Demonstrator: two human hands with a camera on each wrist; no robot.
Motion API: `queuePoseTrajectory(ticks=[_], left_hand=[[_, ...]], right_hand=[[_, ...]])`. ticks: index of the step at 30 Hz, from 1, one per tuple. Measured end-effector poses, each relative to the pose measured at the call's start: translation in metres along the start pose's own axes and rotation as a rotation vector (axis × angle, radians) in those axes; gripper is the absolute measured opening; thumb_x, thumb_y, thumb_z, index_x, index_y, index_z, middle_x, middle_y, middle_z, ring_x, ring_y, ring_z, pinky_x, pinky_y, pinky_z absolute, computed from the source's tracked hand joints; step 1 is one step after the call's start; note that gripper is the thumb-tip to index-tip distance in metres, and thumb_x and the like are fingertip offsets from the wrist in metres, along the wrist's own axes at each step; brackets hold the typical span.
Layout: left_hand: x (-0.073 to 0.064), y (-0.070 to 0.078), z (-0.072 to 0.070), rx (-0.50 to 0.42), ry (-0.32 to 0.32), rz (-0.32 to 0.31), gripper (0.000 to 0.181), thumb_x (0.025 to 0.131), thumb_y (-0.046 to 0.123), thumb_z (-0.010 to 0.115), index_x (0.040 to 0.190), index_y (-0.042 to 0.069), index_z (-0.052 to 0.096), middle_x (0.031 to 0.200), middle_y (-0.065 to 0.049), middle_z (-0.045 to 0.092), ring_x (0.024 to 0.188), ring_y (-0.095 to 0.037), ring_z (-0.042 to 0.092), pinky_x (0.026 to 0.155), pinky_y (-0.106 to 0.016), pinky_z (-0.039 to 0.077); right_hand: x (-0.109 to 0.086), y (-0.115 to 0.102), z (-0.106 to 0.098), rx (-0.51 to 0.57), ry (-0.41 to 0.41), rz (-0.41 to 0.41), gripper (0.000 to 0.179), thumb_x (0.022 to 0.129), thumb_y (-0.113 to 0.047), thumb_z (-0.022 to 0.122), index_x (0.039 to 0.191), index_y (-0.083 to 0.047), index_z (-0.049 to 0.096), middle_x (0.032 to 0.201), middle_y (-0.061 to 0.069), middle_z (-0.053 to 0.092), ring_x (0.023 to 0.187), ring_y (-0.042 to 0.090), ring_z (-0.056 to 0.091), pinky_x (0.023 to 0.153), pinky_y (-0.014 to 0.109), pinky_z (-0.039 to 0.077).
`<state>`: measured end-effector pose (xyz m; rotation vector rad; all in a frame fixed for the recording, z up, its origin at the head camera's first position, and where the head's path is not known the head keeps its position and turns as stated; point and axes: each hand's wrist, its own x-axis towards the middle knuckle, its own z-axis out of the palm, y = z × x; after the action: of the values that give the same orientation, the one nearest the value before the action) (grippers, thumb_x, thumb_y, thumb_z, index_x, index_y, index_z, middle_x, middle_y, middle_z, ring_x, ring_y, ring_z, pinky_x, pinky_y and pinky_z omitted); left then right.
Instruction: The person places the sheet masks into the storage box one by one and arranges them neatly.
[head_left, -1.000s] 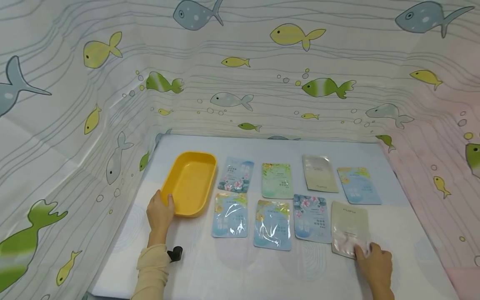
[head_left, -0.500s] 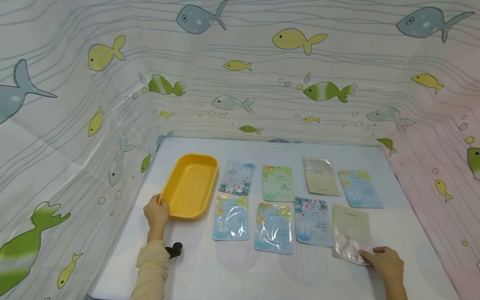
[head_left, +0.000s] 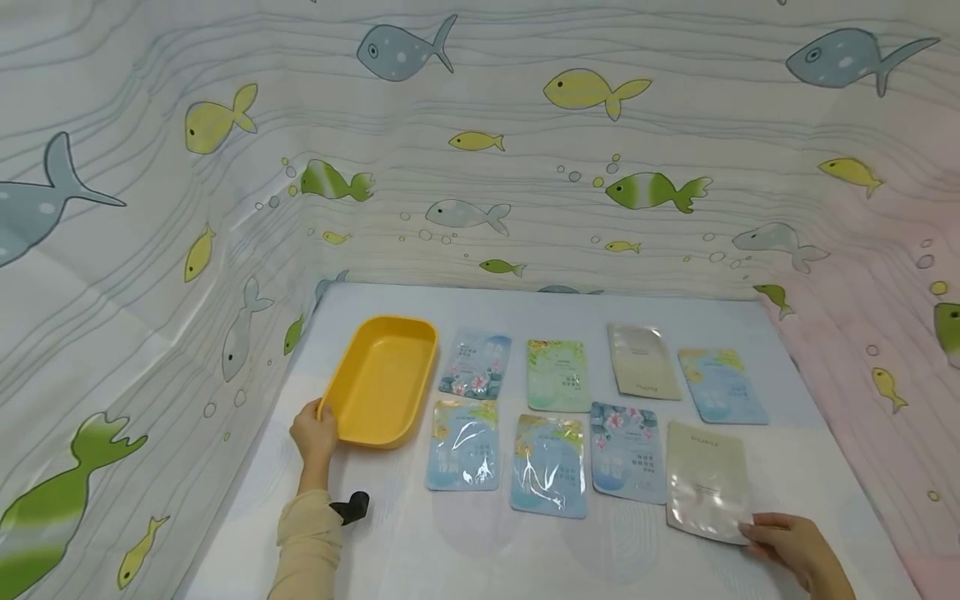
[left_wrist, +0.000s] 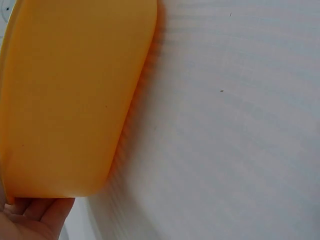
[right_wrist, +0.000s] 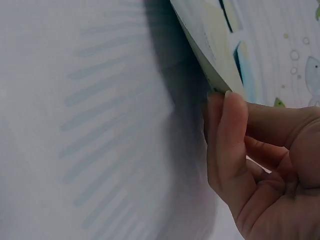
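My left hand (head_left: 314, 433) grips the near left corner of a yellow plastic tray (head_left: 384, 379), thumb at the rim. In the left wrist view, the fingers (left_wrist: 52, 215) lie under the tray's end wall. My right hand (head_left: 795, 546) pinches the near right corner of a silvery beige sheet mask packet (head_left: 707, 479). The right wrist view shows that packet's edge (right_wrist: 212, 55) raised off the cloth between thumb and fingertips. Left of it lies a blue floral packet (head_left: 628, 454).
Other packets lie in two rough rows: blue ones (head_left: 463, 446) (head_left: 549, 467), a green one (head_left: 558, 375), a second beige one (head_left: 643, 362) and a blue one at far right (head_left: 723, 386). A fish-print curtain (head_left: 555, 183) surrounds the table's back and sides.
My right hand has shifted right and toward me, still at the beige packet's corner; the packet's near edge now looks lifted. My left hand has shifted to the tray's outer corner.
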<state>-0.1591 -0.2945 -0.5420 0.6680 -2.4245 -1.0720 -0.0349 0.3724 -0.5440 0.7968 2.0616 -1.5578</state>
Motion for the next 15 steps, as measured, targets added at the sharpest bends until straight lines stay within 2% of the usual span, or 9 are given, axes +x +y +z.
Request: queuePoseTrajectory(ticks=[3, 6, 9, 15], left_hand=[[-0.001, -0.001, 0.0, -0.01, 0.008, -0.003, 0.028, 0.09, 0.0, 0.047, 0.109, -0.018, 0.058, 0.107, -0.037, 0.059, 0.103, -0.052, 0.053, 0.092, -0.057, 0.039], [-0.001, -0.001, 0.0, -0.019, 0.01, 0.013, 0.028, 0.09, 0.0, 0.047, 0.109, -0.018, 0.058, 0.107, -0.037, 0.059, 0.102, -0.052, 0.053, 0.091, -0.057, 0.04], [-0.002, -0.001, 0.0, -0.02, 0.018, 0.015, 0.028, 0.089, -0.001, 0.047, 0.108, -0.018, 0.058, 0.106, -0.037, 0.059, 0.101, -0.052, 0.054, 0.09, -0.057, 0.041], [-0.003, -0.004, 0.001, -0.028, 0.019, 0.009, 0.027, 0.089, -0.002, 0.047, 0.107, -0.018, 0.058, 0.105, -0.037, 0.059, 0.101, -0.052, 0.054, 0.089, -0.057, 0.041]], right_hand=[[-0.004, 0.001, 0.001, 0.027, -0.005, -0.024, 0.033, 0.08, -0.004, 0.07, 0.1, 0.019, 0.056, 0.077, 0.002, 0.065, 0.068, 0.016, 0.066, 0.065, 0.029, 0.056], [-0.009, 0.0, 0.0, 0.085, 0.006, -0.048, 0.027, 0.081, -0.003, 0.07, 0.097, 0.015, 0.059, 0.077, 0.003, 0.065, 0.069, 0.015, 0.067, 0.066, 0.028, 0.056], [-0.015, -0.004, -0.001, 0.132, 0.022, -0.07, 0.032, 0.079, -0.003, 0.072, 0.1, 0.016, 0.057, 0.078, 0.003, 0.064, 0.07, 0.015, 0.067, 0.068, 0.03, 0.056], [-0.026, -0.019, -0.001, 0.119, 0.042, -0.138, 0.036, 0.084, -0.005, 0.068, 0.107, 0.018, 0.054, 0.081, 0.002, 0.066, 0.073, 0.014, 0.068, 0.072, 0.029, 0.056]])
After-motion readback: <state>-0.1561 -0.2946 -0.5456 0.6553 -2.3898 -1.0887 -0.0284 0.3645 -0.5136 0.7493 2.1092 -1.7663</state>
